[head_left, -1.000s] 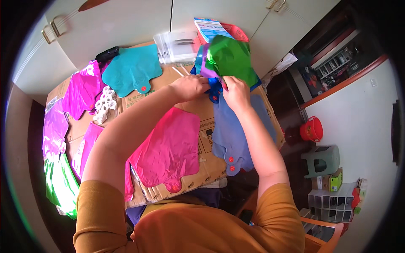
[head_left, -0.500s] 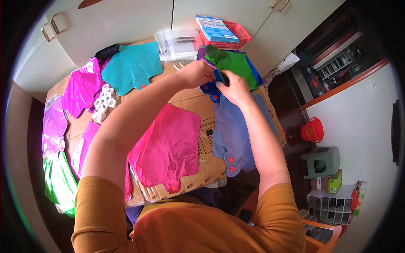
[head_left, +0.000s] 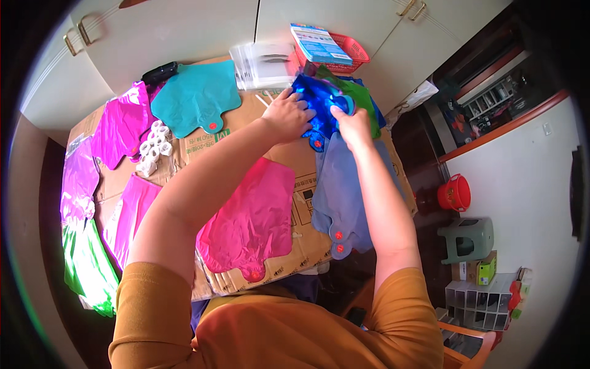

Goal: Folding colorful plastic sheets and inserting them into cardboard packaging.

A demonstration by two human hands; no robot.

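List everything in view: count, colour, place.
Shiny sheet: one, blue, at hands
Green sheet: one, green, beyond hands
Matte sheets: multiple, bluish, front right
Pink sheet: one, pink, front centre
Teal sheet: one, teal, back left
Magenta sheets: multiple, magenta, left
Draped foil: uncounted, purple-green, left
Rings: several, white, left
Packaging: uncounted, clear, back
Basket: one, red, back
Printed stack: one, blue, at basket
Bucket: one, red, right
Stool: one, grey, right
Shelf: one, grey, right
Cardboard: uncounted, brown, underneath
Left hand: one, at shiny sheet
Right hand: one, gripping shiny sheet
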